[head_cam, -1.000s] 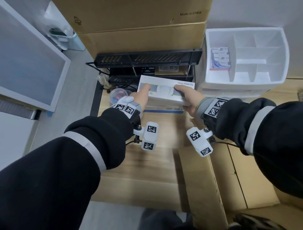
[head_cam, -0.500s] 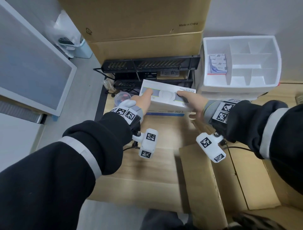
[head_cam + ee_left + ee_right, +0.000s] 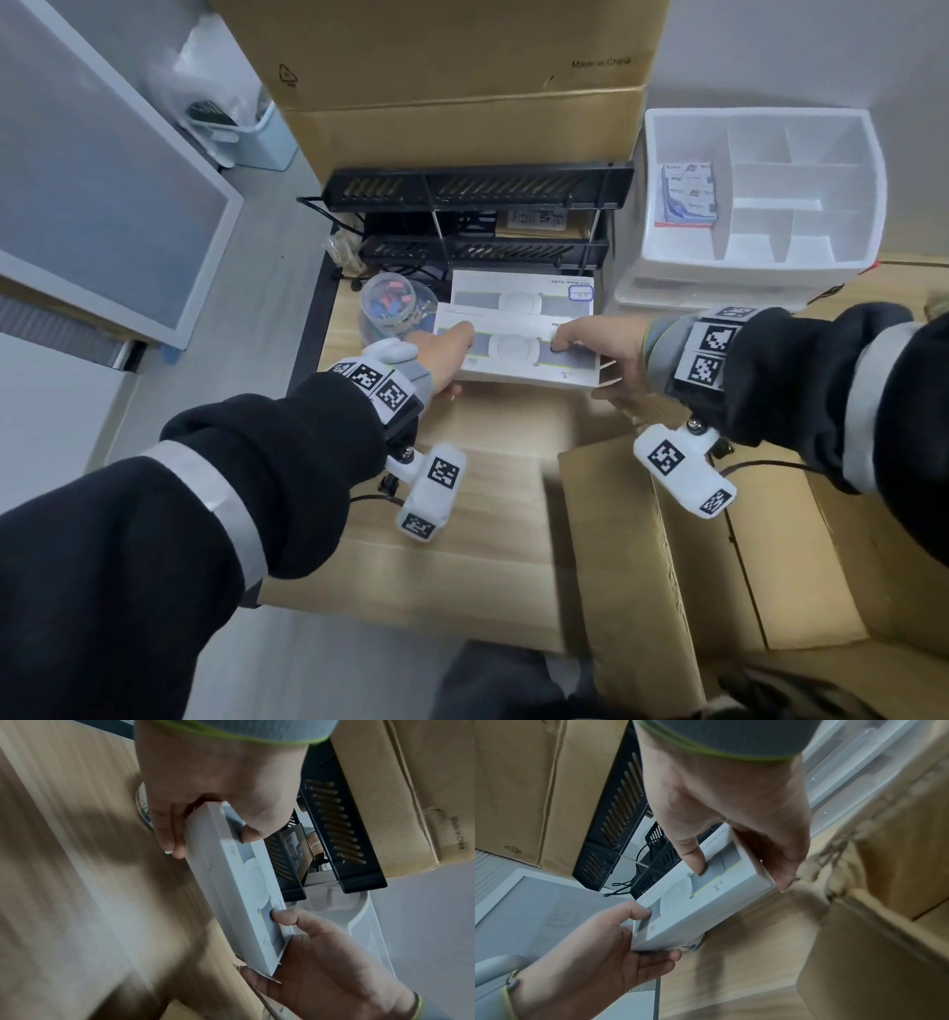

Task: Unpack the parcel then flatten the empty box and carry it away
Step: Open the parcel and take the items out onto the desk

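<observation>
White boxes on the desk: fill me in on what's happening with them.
A person is unpacking. The left hand and right hand grip the two ends of a white product box, held just in front of a matching white box by the black rack. The open cardboard parcel sits lower right, not yet flattened.
</observation>
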The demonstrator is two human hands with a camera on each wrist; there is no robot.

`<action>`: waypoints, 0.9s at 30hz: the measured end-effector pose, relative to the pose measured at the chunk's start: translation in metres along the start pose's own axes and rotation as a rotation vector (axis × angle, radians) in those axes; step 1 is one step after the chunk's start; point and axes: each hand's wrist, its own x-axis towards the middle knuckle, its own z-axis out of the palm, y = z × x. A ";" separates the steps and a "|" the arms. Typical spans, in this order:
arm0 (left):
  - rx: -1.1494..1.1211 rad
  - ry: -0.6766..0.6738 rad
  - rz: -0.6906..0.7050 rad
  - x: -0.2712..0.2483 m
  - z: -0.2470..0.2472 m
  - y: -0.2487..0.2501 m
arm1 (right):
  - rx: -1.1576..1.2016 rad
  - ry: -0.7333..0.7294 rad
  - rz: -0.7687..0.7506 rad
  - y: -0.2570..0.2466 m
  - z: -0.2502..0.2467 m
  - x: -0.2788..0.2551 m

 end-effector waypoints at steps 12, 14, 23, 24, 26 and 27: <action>0.114 0.116 0.066 -0.005 -0.001 -0.019 | -0.044 -0.058 0.014 0.015 0.013 -0.001; 0.119 0.136 0.048 -0.009 0.001 -0.024 | -0.057 -0.078 0.020 0.016 0.013 -0.002; 0.100 0.022 -0.029 0.013 0.017 -0.040 | -0.110 -0.120 0.142 0.016 0.009 0.024; 0.111 0.007 -0.033 0.016 0.017 -0.040 | -0.107 -0.118 0.163 0.015 0.009 0.028; 0.078 -0.055 -0.065 0.026 0.022 -0.042 | -0.070 -0.118 0.196 0.015 0.010 0.039; 0.065 -0.090 -0.082 0.029 0.024 -0.044 | -0.061 -0.115 0.200 0.016 0.011 0.047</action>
